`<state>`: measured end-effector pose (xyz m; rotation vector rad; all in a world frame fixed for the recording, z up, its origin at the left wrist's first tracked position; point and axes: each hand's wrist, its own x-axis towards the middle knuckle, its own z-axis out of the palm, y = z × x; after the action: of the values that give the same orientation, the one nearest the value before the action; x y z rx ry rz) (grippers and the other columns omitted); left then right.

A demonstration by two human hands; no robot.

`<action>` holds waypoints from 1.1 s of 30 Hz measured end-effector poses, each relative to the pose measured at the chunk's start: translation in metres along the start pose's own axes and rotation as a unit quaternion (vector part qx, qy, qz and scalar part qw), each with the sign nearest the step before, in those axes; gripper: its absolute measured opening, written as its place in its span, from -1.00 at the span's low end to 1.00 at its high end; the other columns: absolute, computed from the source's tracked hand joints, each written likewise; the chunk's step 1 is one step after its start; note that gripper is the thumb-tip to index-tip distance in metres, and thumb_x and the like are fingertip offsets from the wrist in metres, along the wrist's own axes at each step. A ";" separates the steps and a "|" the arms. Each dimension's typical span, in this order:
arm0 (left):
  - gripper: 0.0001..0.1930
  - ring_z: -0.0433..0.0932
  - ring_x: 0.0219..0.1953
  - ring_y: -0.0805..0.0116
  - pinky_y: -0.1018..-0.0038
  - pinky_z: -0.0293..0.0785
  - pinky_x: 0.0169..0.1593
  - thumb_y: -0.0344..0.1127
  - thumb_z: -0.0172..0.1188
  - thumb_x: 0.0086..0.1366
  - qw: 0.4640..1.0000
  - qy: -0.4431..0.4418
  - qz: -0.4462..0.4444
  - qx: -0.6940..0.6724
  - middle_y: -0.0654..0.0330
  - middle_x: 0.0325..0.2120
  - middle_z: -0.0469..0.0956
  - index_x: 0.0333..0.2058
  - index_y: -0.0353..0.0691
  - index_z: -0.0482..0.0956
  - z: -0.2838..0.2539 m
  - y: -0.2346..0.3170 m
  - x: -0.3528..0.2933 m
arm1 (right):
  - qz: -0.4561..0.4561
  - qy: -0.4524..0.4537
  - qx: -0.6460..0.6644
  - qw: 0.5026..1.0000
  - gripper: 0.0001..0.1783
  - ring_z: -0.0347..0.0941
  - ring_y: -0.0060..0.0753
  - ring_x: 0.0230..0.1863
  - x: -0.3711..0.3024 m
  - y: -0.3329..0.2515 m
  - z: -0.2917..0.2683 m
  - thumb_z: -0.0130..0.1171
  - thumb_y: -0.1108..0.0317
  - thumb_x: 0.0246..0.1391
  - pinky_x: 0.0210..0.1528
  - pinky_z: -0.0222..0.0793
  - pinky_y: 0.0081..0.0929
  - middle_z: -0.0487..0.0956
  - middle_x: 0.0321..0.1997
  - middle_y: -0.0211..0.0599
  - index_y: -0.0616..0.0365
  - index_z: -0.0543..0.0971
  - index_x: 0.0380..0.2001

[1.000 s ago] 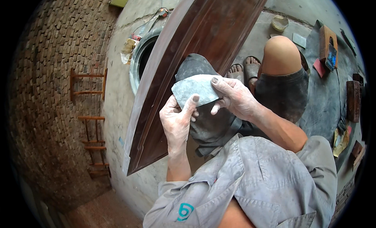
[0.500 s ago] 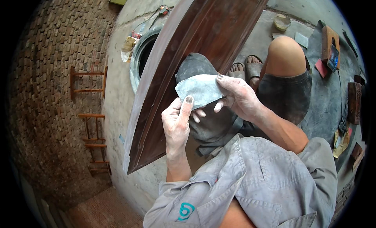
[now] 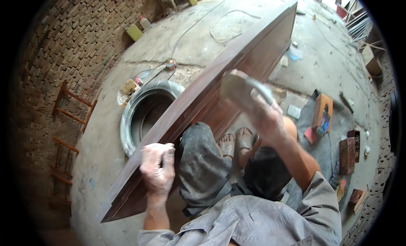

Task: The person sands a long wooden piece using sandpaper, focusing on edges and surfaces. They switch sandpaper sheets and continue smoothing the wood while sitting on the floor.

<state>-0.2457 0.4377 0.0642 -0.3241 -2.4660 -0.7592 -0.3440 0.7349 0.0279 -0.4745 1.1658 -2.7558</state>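
Note:
A long dark-brown wooden panel (image 3: 258, 43) with moulded edges stands tilted on its side, running from near left to far right. My left hand (image 3: 157, 170) is closed at its upper edge, fingers curled over the wood and dusted white. Raised over the panel's inner face, my right hand (image 3: 268, 119) holds a grey piece of sandpaper (image 3: 241, 87), blurred by motion. The fingers behind the sheet are partly hidden. Whether the sandpaper touches the wood I cannot tell.
A tyre (image 3: 127, 131) lies behind the panel, beside a corded tool (image 3: 171, 64). On a dark cloth (image 3: 313, 157) at right sit a wooden box (image 3: 323, 110) and brown blocks (image 3: 347, 155). Brick wall (image 3: 84, 47) at left; my knees (image 3: 196, 161) are close to the panel.
My left hand has let go of the sandpaper and moved down-left to the panel's edge. My right hand has carried the sheet up toward the panel. The view has shifted, showing more floor.

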 end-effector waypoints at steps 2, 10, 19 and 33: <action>-0.82 0.58 -0.04 0.05 0.19 0.44 0.11 -0.30 0.32 0.36 0.995 0.002 0.040 0.094 0.02 -0.17 0.65 -0.16 -0.29 0.68 -0.010 -0.017 0.018 | -0.079 -0.029 -0.411 0.908 -0.48 0.31 -0.11 0.47 0.042 -0.026 -0.024 -0.02 0.38 0.43 0.44 0.32 -0.13 0.35 0.48 -0.04 0.28 0.32 0.40; -0.30 0.61 -0.08 -0.16 0.09 0.50 0.06 0.10 0.46 0.18 0.975 -0.114 -0.102 0.161 -0.12 -0.10 0.65 0.11 -0.34 0.56 0.000 -0.055 0.025 | -0.140 -0.175 -0.900 0.374 -0.46 0.28 -0.07 0.50 0.150 -0.050 -0.080 -0.06 0.51 0.24 0.62 0.06 -0.16 0.37 0.45 0.12 0.42 0.41 0.29; -0.27 0.58 -0.11 -0.14 0.08 0.47 0.03 0.09 0.48 0.12 0.963 -0.120 -0.142 0.197 -0.06 -0.14 0.62 0.11 -0.33 0.54 -0.009 -0.043 0.025 | -0.132 -0.148 -0.914 0.354 -0.26 0.26 0.01 0.51 0.152 -0.026 -0.083 0.04 0.54 0.13 0.58 0.11 -0.14 0.29 0.50 0.16 0.32 0.28 0.43; -0.17 0.56 -0.26 -0.01 0.14 0.47 -0.11 0.16 0.52 0.03 0.969 -0.090 -0.073 0.219 0.02 -0.34 0.55 0.12 -0.35 0.52 0.009 -0.056 0.018 | -0.337 -0.087 -0.937 0.015 -0.59 0.59 -0.22 -0.04 0.199 -0.048 -0.164 -0.15 0.34 0.41 0.01 0.61 -0.38 0.55 0.19 0.25 0.46 0.55 0.02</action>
<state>-0.2846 0.3983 0.0426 -0.0463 -2.7650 -0.2288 -0.5846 0.8358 0.0031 0.6610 -2.0050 -0.8572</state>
